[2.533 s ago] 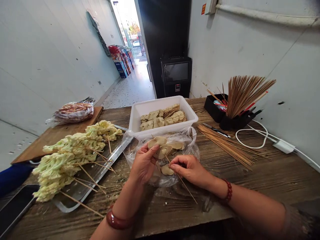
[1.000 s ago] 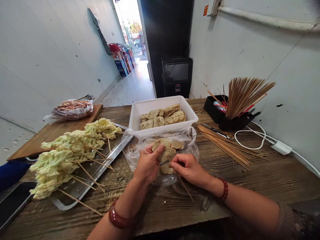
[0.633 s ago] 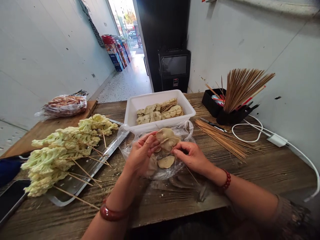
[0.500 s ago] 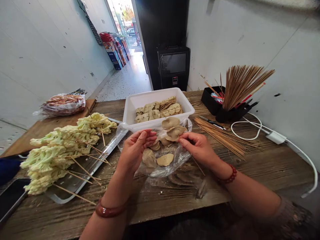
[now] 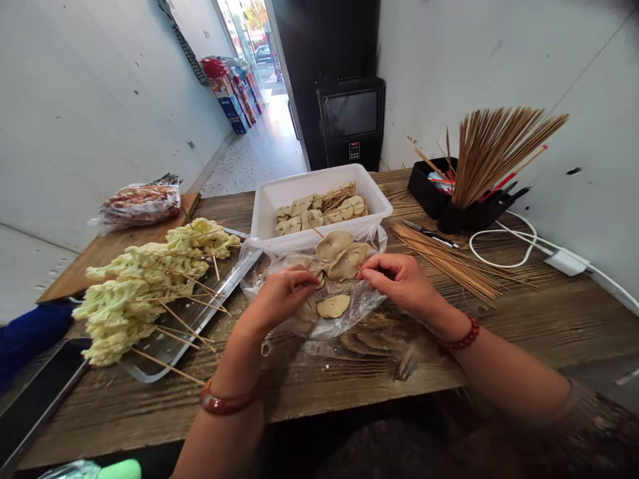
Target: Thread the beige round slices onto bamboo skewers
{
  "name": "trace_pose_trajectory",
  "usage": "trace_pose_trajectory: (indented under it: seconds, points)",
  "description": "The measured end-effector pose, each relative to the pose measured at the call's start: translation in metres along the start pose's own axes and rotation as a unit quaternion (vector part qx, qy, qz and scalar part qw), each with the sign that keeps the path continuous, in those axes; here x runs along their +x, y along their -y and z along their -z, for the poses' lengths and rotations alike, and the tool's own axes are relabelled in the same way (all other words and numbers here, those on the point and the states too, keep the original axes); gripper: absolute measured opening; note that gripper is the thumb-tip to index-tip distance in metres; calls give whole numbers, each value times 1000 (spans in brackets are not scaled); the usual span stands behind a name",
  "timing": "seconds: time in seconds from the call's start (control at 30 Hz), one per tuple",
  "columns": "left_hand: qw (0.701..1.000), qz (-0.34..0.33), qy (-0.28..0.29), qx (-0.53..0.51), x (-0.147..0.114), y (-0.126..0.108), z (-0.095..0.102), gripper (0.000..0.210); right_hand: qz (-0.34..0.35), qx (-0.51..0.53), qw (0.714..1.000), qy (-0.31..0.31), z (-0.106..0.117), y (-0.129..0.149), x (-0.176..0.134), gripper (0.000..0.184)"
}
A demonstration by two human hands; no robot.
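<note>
My right hand (image 5: 399,281) pinches a bamboo skewer (image 5: 359,268) near its lower end. Two thin, round beige food slices (image 5: 348,260) are threaded on that skewer, and its tip shows past them at the upper left. My left hand (image 5: 282,295) is lowered over a clear plastic bag (image 5: 360,307), its fingertips closed at the edge of a loose beige slice (image 5: 321,279). Another loose slice (image 5: 333,307) lies on the bag between my hands. Just behind, a white plastic tub (image 5: 269,234) contains finished skewers of such slices (image 5: 299,218).
Skewered cauliflower (image 5: 144,279) lies on a metal tray (image 5: 219,291) at left, beside a wooden board (image 5: 124,251) with a bagged food (image 5: 142,201). Loose skewers (image 5: 444,263), a pen (image 5: 432,234), a black holder of skewers (image 5: 462,214) and a white cable (image 5: 566,261) are at right.
My left hand has turned from open, palm up, to fingers down at the loose slices. The skewer in my right hand has tilted, with its tip now showing. The view has shifted slightly.
</note>
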State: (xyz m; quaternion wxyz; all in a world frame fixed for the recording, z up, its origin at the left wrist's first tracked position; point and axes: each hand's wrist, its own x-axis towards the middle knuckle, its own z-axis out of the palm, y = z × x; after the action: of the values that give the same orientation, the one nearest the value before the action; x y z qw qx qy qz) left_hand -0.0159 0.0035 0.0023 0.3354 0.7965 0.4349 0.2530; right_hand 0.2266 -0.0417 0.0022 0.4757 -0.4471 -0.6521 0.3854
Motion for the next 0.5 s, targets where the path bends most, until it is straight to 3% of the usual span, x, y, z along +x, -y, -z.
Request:
trace_pose_trajectory:
  seconds: [0.17, 0.3, 0.5]
  points:
    - [994, 4, 57, 91, -7, -3, 9, 15, -6, 4, 1000, 1, 0, -2, 0, 19]
    - [985, 39, 33, 165, -10, -5, 10, 22, -10, 17, 1000, -3, 0, -2, 2, 19]
    - [928, 108, 86, 347, -17, -13, 14, 33, -2, 21, 1000, -15, -1, -4, 2, 18]
